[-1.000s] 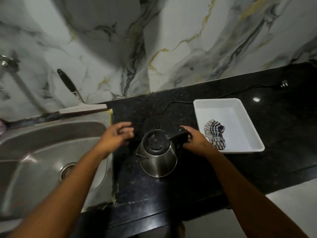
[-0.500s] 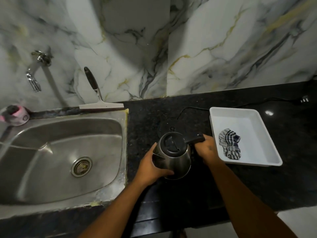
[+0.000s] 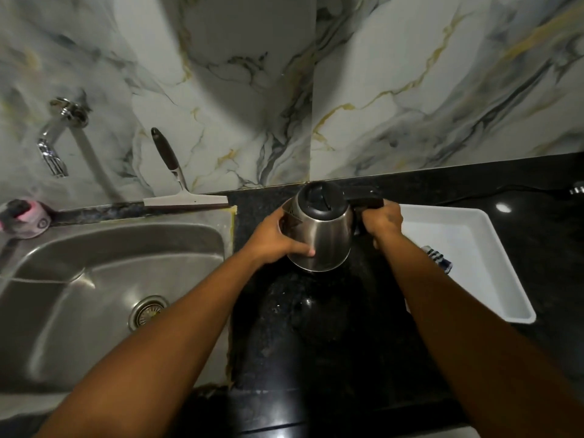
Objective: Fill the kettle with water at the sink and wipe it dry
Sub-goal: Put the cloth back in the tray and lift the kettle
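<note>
Gripping the kettle (image 3: 319,230) between us, our right hand (image 3: 380,221) wraps its handle, left hand (image 3: 278,240) cups its side, seemingly above the counter (image 3: 316,327)

We see a black speckled desk (image 3: 521,222) carrying a white tray (image 3: 493,279) at its right, a black cord (image 3: 505,188) along the wall, and a steel sink (image 3: 94,279) set into its left side.

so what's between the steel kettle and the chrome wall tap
In the head view, only the white-bladed squeegee leaning on the marble wall lies between the steel kettle and chrome tap, above the sink's back rim.
</note>
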